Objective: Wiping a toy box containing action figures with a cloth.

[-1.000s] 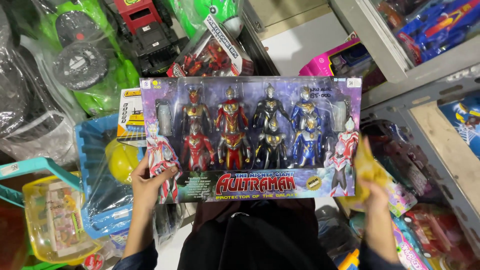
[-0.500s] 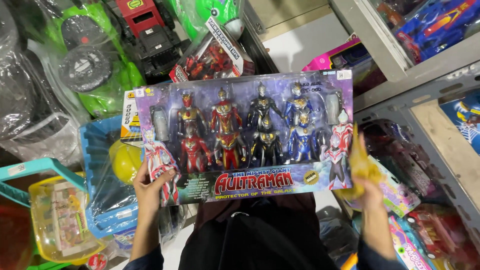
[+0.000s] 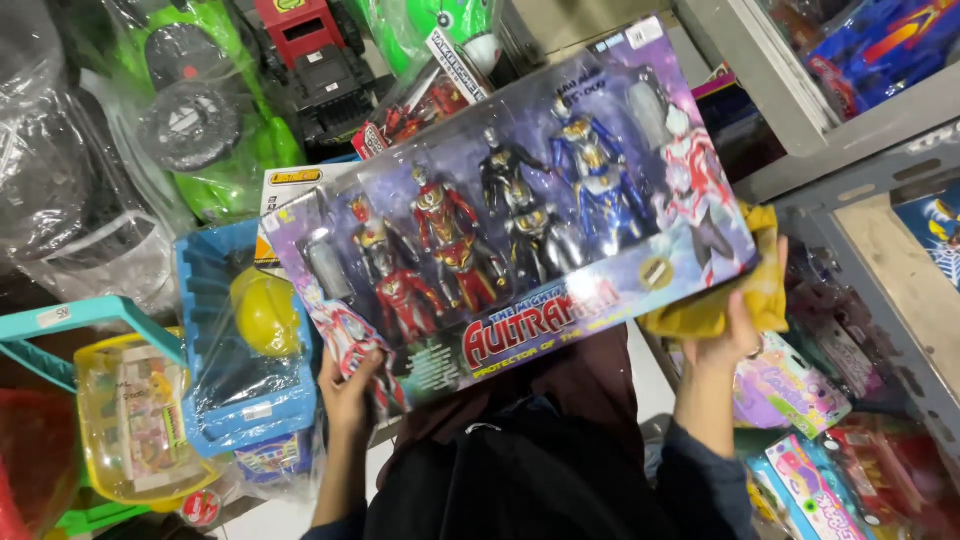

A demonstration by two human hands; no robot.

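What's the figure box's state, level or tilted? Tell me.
Tilted: the figure box slopes up to the right, the right hand at its higher end, the left hand lower.

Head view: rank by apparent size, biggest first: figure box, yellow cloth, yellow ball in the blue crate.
1. Figure box, by far the largest, though it is also nearest the camera.
2. Yellow cloth, partly hidden behind the box.
3. Yellow ball, close to the cloth; that order is unsure.

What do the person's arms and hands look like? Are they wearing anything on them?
Both hands are bare: no gloves, and no rings or watch that I can make out. The left hand leads into a bare forearm with no sleeve showing. The right hand has a dark blue-grey long sleeve that ends partway up the forearm, loose and a bit wrinkled.
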